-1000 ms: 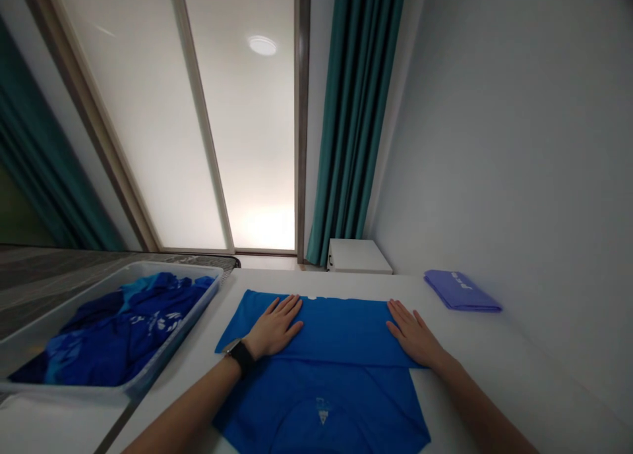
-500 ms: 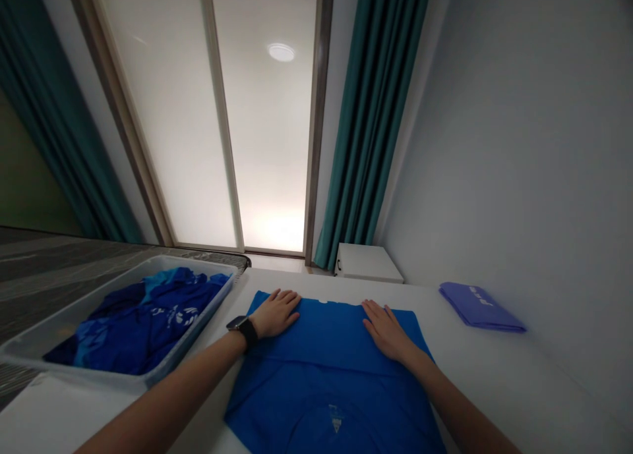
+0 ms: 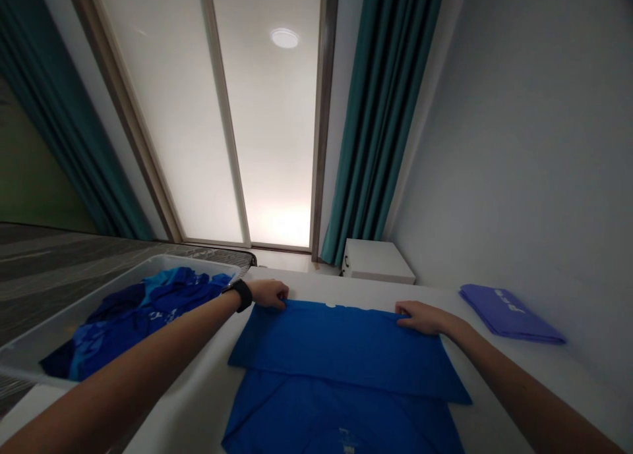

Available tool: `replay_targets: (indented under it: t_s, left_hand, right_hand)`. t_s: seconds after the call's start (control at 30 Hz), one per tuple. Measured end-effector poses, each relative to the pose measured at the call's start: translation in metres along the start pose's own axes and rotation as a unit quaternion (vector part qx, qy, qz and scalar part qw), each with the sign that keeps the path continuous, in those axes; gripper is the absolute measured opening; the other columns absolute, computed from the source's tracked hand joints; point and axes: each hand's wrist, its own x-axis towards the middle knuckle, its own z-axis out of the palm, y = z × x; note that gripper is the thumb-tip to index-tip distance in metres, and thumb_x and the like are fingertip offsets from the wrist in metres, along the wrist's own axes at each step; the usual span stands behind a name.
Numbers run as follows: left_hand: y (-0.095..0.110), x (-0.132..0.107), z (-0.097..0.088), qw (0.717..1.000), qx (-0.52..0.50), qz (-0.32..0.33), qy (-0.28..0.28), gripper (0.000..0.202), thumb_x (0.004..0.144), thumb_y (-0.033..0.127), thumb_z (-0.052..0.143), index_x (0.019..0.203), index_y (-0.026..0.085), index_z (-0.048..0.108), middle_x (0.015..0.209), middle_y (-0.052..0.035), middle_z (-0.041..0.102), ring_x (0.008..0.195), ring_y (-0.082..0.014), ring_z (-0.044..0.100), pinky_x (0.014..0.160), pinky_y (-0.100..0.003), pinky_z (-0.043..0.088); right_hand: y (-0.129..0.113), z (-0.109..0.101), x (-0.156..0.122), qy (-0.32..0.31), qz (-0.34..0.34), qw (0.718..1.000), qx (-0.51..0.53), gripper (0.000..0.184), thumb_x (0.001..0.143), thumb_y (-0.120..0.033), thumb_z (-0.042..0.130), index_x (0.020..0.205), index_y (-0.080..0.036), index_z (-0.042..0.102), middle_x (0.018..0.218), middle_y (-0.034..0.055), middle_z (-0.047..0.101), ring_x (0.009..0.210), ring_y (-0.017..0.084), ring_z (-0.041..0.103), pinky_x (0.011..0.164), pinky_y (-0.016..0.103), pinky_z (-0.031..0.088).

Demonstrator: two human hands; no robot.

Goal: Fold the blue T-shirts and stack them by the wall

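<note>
Shirt cloth, bright blue, lies flat on the white table at the bottom middle of the picture. Its top part is folded down over the lower part. Two bare arms come in from the bottom corners and reach across to the far edge of the shirt. The left hand has a black watch on its wrist. Its fingers are bent and closed on the far left corner of the fold. The right hand has its fingers curled shut on the far right corner.

At the left, a gray tub holds a pile of blue clothes. At the right, a folded purple cloth lies near the wall. Behind the table stand a small white cabinet, a green curtain and a big pale window.
</note>
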Motion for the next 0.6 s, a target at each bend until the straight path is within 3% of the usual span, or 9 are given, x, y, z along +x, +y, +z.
replay_targets:
  t_s: [0.1, 0.23, 0.43, 0.6]
  left_hand:
    - [0.001, 0.000, -0.005, 1.000, -0.017, 0.000, -0.007, 0.023, 0.074, 0.031, 0.062, 0.094, 0.019, 0.064, 0.087, -0.0019, 0.067, 0.075, -0.0176, 0.058, 0.066, -0.026, 0.044]
    - [-0.001, 0.002, -0.010, 0.999, -0.046, -0.009, -0.023, 0.040, 0.071, 0.030, 0.065, 0.110, 0.020, 0.062, 0.094, -0.0022, 0.067, 0.076, -0.0179, 0.060, 0.063, -0.025, 0.043]
    - [-0.008, 0.005, -0.013, 0.997, -0.055, -0.012, -0.050, 0.014, 0.069, 0.029, 0.068, 0.079, 0.020, 0.068, 0.071, 0.0011, 0.063, 0.066, -0.0173, 0.056, 0.063, -0.027, 0.042]
    - [-0.012, 0.010, -0.019, 0.999, 0.000, 0.006, -0.053, 0.006, 0.069, 0.024, 0.068, 0.072, 0.021, 0.065, 0.071, 0.0013, 0.062, 0.069, -0.0175, 0.056, 0.068, -0.027, 0.044]
  right_hand:
    - [-0.001, -0.005, 0.004, -0.010, -0.013, 1.000, 0.003, 0.013, 0.080, -0.029, 0.056, 0.086, -0.019, 0.062, 0.092, 0.0058, 0.068, 0.085, 0.020, 0.060, 0.073, 0.028, 0.042]
    - [0.000, -0.009, 0.006, -0.023, -0.025, 0.999, 0.030, 0.020, 0.079, -0.029, 0.054, 0.094, -0.019, 0.063, 0.099, 0.0064, 0.067, 0.090, 0.022, 0.060, 0.076, 0.029, 0.042]
    - [0.009, -0.011, 0.010, -0.074, 0.003, 0.996, 0.054, 0.022, 0.075, -0.030, 0.058, 0.091, -0.017, 0.066, 0.096, 0.0060, 0.068, 0.086, 0.023, 0.062, 0.071, 0.029, 0.042]
    - [0.007, -0.017, 0.015, -0.075, -0.005, 0.997, 0.001, 0.017, 0.074, -0.027, 0.060, 0.088, -0.019, 0.068, 0.092, 0.0051, 0.068, 0.087, 0.023, 0.062, 0.073, 0.030, 0.043]
